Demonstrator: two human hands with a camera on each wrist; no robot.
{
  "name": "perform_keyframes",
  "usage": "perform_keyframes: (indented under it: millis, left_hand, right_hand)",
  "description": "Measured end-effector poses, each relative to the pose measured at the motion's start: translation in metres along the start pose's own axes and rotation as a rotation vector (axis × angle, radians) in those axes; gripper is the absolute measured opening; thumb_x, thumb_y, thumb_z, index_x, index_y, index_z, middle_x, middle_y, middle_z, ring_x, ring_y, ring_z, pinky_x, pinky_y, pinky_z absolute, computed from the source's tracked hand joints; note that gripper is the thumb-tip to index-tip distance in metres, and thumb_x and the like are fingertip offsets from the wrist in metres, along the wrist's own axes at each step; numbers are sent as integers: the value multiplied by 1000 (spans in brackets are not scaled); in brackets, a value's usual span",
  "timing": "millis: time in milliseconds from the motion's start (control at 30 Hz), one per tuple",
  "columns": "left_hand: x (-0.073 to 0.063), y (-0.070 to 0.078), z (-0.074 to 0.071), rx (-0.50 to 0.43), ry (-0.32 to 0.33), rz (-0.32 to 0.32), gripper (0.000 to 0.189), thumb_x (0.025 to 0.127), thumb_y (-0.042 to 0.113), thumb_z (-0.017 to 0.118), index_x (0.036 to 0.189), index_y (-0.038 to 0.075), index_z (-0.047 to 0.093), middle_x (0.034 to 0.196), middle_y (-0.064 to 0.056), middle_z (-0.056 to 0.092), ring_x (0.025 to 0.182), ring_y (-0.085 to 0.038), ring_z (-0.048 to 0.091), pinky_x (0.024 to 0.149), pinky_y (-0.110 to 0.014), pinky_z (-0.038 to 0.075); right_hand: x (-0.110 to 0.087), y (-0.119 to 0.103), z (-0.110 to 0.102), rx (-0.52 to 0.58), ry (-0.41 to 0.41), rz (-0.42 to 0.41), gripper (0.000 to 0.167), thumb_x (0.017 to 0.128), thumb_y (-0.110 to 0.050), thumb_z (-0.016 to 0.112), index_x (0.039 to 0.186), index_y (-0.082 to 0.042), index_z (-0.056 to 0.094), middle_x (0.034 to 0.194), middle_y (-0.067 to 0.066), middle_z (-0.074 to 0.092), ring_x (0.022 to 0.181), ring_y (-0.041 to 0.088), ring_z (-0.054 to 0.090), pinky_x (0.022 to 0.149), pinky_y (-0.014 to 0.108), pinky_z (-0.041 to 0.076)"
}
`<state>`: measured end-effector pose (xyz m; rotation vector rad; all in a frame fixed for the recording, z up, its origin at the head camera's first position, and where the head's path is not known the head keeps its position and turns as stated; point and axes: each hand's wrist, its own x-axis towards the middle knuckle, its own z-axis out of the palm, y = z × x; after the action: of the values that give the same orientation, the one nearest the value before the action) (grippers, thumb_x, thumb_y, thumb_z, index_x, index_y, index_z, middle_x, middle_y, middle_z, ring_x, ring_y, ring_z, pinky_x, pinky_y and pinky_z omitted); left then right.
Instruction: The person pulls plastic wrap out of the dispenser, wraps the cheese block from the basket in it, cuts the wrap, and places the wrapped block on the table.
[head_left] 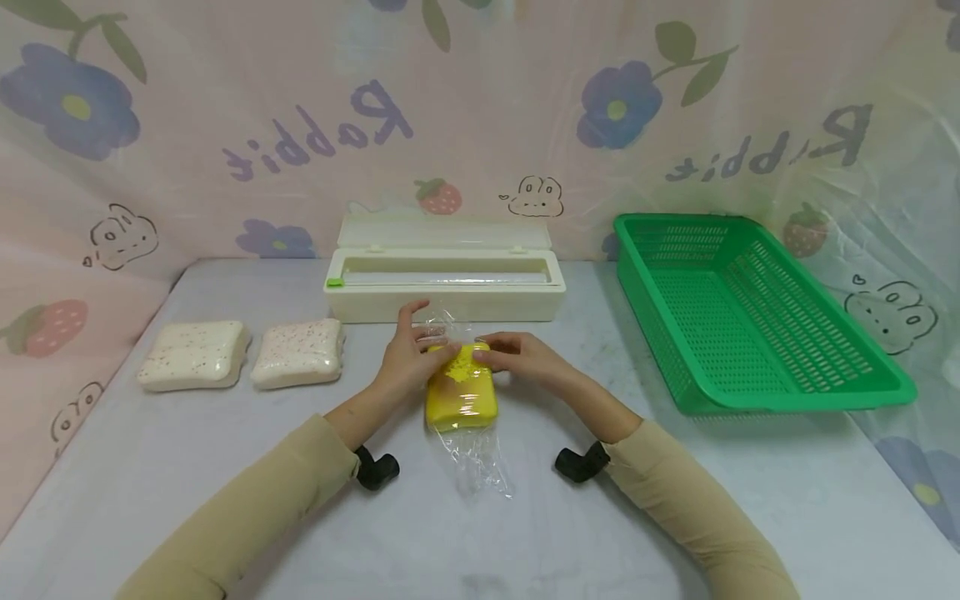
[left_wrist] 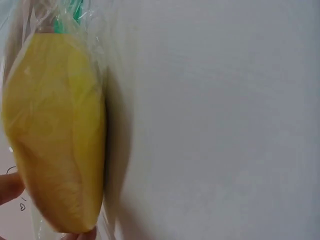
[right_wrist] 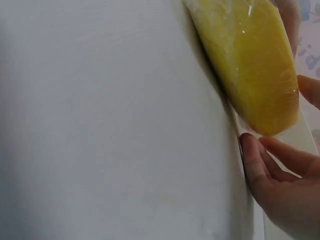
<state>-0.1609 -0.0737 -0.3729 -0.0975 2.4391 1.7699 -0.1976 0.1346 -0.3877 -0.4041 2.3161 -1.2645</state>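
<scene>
A yellow block wrapped in clear cling film lies at the middle of the table, with a loose tail of film trailing from its near end. My left hand holds the far left corner, thumb on top and index finger raised. At the far right corner, my right hand pinches the wrapped block, thumb above. Its fingers reach under the block's end in the right wrist view. The left wrist view shows the block's side close up, with a thumb and fingertips at its lower end.
Behind the hands stands a white cling film dispenser, lid raised, film roll inside. Two white speckled blocks lie at left, shiny on top. A green plastic basket stands at right. A printed curtain borders the table.
</scene>
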Motion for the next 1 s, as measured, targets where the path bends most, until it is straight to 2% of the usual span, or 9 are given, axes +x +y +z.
perform_keyframes:
  millis: [100, 167, 300, 400, 500, 700, 867, 933, 1000]
  left_hand:
    - [-1, 0, -4, 11, 25, -55, 97, 83, 21, 75, 149, 18, 4, 136, -19, 50, 126, -33, 52, 106, -44, 41]
    - [-1, -1, -7, 31, 20, -108, 98, 82, 26, 75, 150, 10, 6, 135, -20, 51, 126, -34, 50, 107, -45, 39]
    - [2, -3, -13, 72, -46, -179, 86, 84, 36, 70, 147, 0, 23, 134, -18, 56, 130, -32, 46, 111, -46, 35]
    - [5, -5, -14, 95, -97, -179, 78, 85, 37, 69, 144, -1, 34, 137, -15, 55, 135, -31, 40, 113, -46, 30]
    - [7, -6, -14, 104, -119, -165, 69, 86, 36, 69, 139, 1, 45, 137, -14, 55, 133, -30, 43, 112, -45, 31]
    - [7, -7, -10, 79, -116, -145, 41, 86, 34, 70, 119, 10, 67, 126, -9, 63, 117, -23, 51, 101, -39, 40]
    - [4, -5, -7, 88, -60, -114, 34, 84, 33, 72, 108, 10, 73, 116, -7, 69, 102, -18, 53, 82, -27, 41]
    - [3, -4, -6, 96, -40, -100, 33, 83, 33, 73, 106, 9, 74, 112, -7, 71, 97, -18, 53, 76, -25, 40]
    - [2, -4, -6, 92, -31, -87, 32, 83, 33, 73, 105, 10, 75, 111, -6, 71, 100, -17, 55, 78, -25, 41]
  right_hand:
    - [4, -2, -1, 91, -9, 35, 56, 89, -45, 63, 135, -15, 55, 132, 3, 60, 109, 17, 62, 103, 41, 43]
    - [7, -4, -2, 172, -19, 56, 54, 91, -40, 61, 136, -11, 53, 134, 6, 58, 109, 15, 62, 103, 38, 44]
    - [14, -8, -3, 397, -50, 99, 50, 97, -28, 56, 137, 0, 49, 127, 9, 60, 98, 9, 61, 93, 27, 49]
    - [17, -11, -3, 483, -74, 103, 46, 98, -20, 54, 136, 5, 47, 118, 7, 61, 87, 7, 60, 80, 21, 50]
    - [18, -12, -3, 466, -79, 95, 44, 97, -16, 55, 136, 4, 48, 121, 7, 62, 85, 6, 58, 75, 19, 48]
    - [14, -11, 1, 376, 5, 17, 37, 93, -15, 61, 127, -1, 59, 128, 10, 62, 104, 11, 58, 89, 25, 44]
    - [14, -9, 5, 336, 97, -89, 25, 91, -9, 64, 114, 2, 63, 112, 10, 71, 100, 12, 65, 88, 25, 50]
    - [13, -8, 6, 303, 112, -127, 26, 91, -9, 64, 114, 1, 64, 111, 9, 71, 99, 11, 66, 88, 25, 51]
    - [12, -7, 5, 254, 109, -180, 30, 92, -10, 62, 121, -2, 62, 112, 11, 71, 101, 13, 67, 91, 28, 51]
